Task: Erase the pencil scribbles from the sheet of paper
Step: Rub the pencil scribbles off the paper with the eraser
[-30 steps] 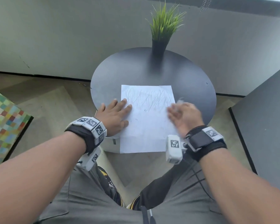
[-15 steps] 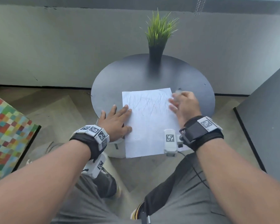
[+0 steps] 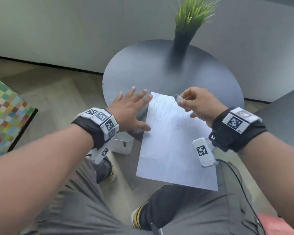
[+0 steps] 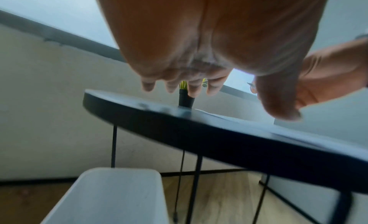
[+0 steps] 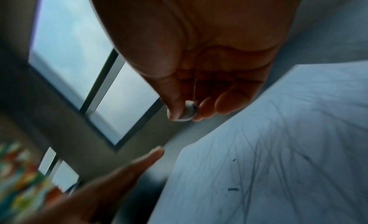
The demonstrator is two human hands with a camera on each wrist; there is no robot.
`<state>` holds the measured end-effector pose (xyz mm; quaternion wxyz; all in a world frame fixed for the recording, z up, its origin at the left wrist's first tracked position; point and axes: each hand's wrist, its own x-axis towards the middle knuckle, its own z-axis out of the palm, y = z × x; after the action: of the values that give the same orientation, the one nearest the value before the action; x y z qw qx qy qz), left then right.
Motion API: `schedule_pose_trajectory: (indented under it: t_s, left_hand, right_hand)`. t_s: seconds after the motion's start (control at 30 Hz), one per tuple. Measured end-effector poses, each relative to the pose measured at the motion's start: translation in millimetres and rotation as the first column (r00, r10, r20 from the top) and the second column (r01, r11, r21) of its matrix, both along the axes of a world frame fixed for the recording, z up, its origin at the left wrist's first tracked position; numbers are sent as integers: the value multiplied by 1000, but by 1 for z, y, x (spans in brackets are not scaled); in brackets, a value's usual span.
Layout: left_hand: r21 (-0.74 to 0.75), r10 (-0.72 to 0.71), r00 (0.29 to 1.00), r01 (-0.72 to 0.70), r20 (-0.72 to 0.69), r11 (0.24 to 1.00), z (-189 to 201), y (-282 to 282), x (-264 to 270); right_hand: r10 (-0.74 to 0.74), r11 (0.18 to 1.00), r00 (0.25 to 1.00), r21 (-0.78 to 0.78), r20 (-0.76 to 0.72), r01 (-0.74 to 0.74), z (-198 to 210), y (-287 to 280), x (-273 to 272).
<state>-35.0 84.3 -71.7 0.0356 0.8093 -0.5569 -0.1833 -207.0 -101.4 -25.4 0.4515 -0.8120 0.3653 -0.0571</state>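
A white sheet of paper lies on the round dark table, its near end hanging over the table's front edge. Faint pencil lines cover its far half. My right hand is raised above the sheet's far right part and pinches a small whitish eraser between thumb and fingertips. My left hand hovers with fingers spread and straight beside the sheet's left edge, above the table; its fingers hold nothing.
A black vase with green grass stands at the table's far side. A white bin sits on the floor under the table's left front. A colourful checked surface is at the left, a dark panel at the right.
My left hand has lifted off the paper and moved left of it. My right hand has risen off the sheet with the eraser. The sheet now lies slanted, nearer to me.
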Motion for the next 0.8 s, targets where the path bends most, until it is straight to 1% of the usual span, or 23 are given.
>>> schedule_pose_trajectory:
  t_s: [0.07, 0.1, 0.17, 0.2, 0.27, 0.33, 0.37, 0.4, 0.43, 0.5, 0.53, 0.57, 0.63, 0.67, 0.7, 0.73, 0.77, 0.8]
  left_hand:
    - [101, -23, 998, 18, 50, 995, 1, -10, 9]
    - [140, -43, 997, 33, 68, 990, 0, -13, 10]
    - [187, -68, 994, 50, 91, 981, -3, -16, 9]
    - [195, -71, 993, 51, 97, 980, -5, -16, 8]
    - [200, -76, 991, 53, 107, 978, -6, -16, 7]
    - [210, -83, 990, 58, 112, 976, -5, -17, 7]
    - [218, -90, 990, 64, 113, 974, -4, -18, 8]
    - [228, -97, 989, 70, 113, 971, -3, -19, 8]
    - [236, -107, 988, 77, 115, 969, -2, -19, 7]
    - [247, -134, 985, 103, 113, 963, 3, -22, 4]
    - [251, -150, 983, 119, 106, 961, 5, -23, 3]
    - [255, -169, 980, 139, 101, 957, 8, -24, 2]
    - [264, -211, 971, 175, 112, 949, 11, -27, 2]
    - [270, -224, 966, 184, 126, 945, 11, -29, 2]
    - [275, -228, 964, 185, 135, 943, 10, -29, 3]
    - [279, -227, 964, 182, 137, 943, 9, -30, 3]
    - [284, -224, 966, 180, 131, 942, 9, -30, 2]
    - [290, -221, 967, 178, 123, 940, 9, -30, 2]
  right_hand:
    - [173, 972, 977, -141, -122, -190, 0, 4, 16]
    - [243, 935, 948, -212, -205, -286, -2, 7, 25]
    - [319, 846, 884, -317, -342, -428, -9, 12, 41]
    - [330, 814, 862, -347, -385, -466, -13, 15, 47]
    - [324, 780, 838, -378, -439, -499, -19, 19, 55]
    - [320, 754, 825, -402, -465, -519, -20, 24, 54]
    - [353, 719, 810, -418, -469, -555, -20, 27, 49]
    - [412, 671, 779, -421, -472, -610, -20, 32, 44]
    - [489, 611, 730, -410, -478, -677, -20, 38, 38]
    - [603, 485, 609, -370, -515, -793, -20, 47, 30]
    - [604, 475, 601, -369, -523, -799, -19, 46, 32]
    - [573, 504, 629, -380, -525, -776, -19, 39, 38]
    - [452, 606, 719, -410, -527, -682, -17, 22, 49]
    - [409, 643, 752, -422, -516, -639, -17, 17, 51]
    - [398, 654, 764, -427, -508, -625, -19, 17, 50]
    - [421, 640, 752, -422, -507, -642, -20, 23, 46]
    - [467, 604, 718, -407, -516, -685, -23, 33, 40]
    - [528, 550, 657, -372, -538, -748, -23, 45, 34]
